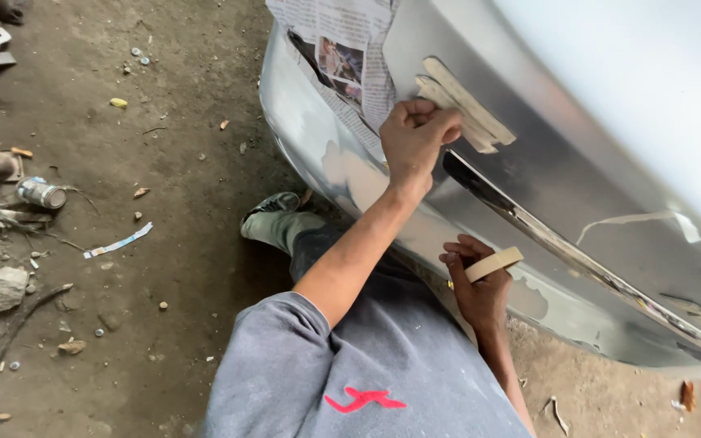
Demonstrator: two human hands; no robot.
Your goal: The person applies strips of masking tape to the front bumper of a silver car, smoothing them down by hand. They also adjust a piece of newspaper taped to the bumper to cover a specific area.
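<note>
A person crouches beside a silver car panel (578, 154). The left hand (414, 138) presses masking tape strips (466, 104) onto the panel beside taped newspaper (350, 57), its grip clenched. The right hand (477, 284) grasps a tape roll (494, 263) lower down.

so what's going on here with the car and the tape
A person crouches on a dirt floor beside a silver car body panel. Their left hand presses strips of beige masking tape onto the panel, next to a sheet of newspaper stuck over it. Their right hand holds a roll of beige masking tape lower down, near the panel's bottom edge.
</note>
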